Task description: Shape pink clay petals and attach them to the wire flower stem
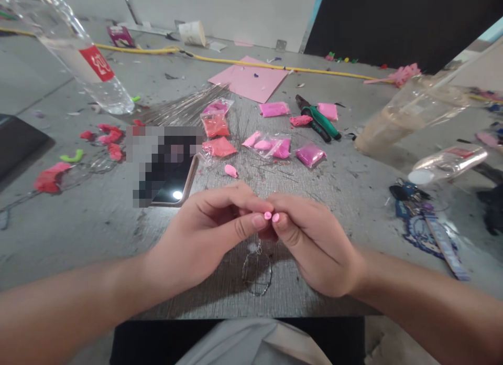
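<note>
Both hands meet above the front of the grey table (184, 297). My left hand (220, 218) pinches a small piece of pink clay (268, 215) between thumb and forefinger. Right beside it, my right hand (314, 239) holds another bit of pink clay (275, 217) against its thumb tip. Whether the two bits are joined is not clear. Under the hands a twisted wire loop (257, 281) shows, its upper end hidden by the fingers. A loose pink clay lump (231, 170) lies just beyond my left hand.
A phone (173, 165) lies left of centre. Behind are bags of pink clay (271, 145), green-handled pliers (320, 121), thin wires (184, 108) and pink paper (251, 79). A bottle (90, 66) stands left; a cloudy plastic cup (408, 113), small bottle (451, 163) and keys (408, 192) are right.
</note>
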A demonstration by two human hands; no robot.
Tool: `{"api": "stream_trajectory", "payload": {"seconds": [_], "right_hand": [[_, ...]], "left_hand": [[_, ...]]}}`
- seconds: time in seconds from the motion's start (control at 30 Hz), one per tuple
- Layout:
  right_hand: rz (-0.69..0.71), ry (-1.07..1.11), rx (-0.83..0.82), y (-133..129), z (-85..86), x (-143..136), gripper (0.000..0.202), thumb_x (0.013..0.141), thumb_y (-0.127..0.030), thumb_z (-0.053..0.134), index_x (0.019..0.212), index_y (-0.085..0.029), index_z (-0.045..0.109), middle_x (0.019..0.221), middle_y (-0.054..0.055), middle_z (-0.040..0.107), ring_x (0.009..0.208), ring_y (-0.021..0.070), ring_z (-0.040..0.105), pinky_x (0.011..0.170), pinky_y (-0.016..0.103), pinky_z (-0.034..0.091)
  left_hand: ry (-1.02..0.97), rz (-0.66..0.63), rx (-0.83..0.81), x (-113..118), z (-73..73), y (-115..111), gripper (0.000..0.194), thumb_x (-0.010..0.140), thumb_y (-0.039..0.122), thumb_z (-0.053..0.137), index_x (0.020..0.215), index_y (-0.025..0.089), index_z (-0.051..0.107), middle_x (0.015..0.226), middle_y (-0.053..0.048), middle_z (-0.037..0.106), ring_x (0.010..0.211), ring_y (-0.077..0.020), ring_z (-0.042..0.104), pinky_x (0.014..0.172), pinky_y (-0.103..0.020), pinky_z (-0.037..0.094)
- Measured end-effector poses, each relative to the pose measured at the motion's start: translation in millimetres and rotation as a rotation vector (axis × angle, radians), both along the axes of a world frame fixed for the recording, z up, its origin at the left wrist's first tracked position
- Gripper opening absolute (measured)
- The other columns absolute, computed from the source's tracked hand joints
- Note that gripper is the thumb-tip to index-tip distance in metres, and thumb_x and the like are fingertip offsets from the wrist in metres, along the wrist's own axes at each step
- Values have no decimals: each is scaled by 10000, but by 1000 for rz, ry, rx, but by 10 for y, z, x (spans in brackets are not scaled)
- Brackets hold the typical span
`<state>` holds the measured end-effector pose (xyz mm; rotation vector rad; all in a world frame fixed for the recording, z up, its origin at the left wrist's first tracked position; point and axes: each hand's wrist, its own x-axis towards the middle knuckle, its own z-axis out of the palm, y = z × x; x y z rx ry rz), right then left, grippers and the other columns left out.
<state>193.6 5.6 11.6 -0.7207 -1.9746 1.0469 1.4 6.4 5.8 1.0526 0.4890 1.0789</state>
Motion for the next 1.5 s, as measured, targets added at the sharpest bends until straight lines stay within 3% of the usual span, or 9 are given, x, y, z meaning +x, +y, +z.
{"api": "stream_trajectory", "payload": {"seconds": [0.77,1.17,1.5], "right_hand": [[28,38,-49,-7,-5,-16,256,1089,-245,444,871,-179,563,779,3,564,691,110,505,642,262,434],[-21,38,25,-15,11,-38,246,1067,-246,472,834,-196,530,706,-16,486,629,117,435,596,280,384],[34,53,60,-19,60,-29,231,1052,-243,469,842,-204,556,698,0,525,641,138,490,591,300,409]], "left_hand": [[99,14,34,-25,19,6,214,915,68,732,968,242,845,829,13,630,770,-87,722,747,-177,635],[317,169,284,-49,89,20,220,854,88,775,972,255,858,750,-3,595,681,-87,583,603,-163,556],[260,52,303,-81,70,21,173,887,138,775,979,266,846,783,-6,606,694,-102,574,607,-213,503]]}}
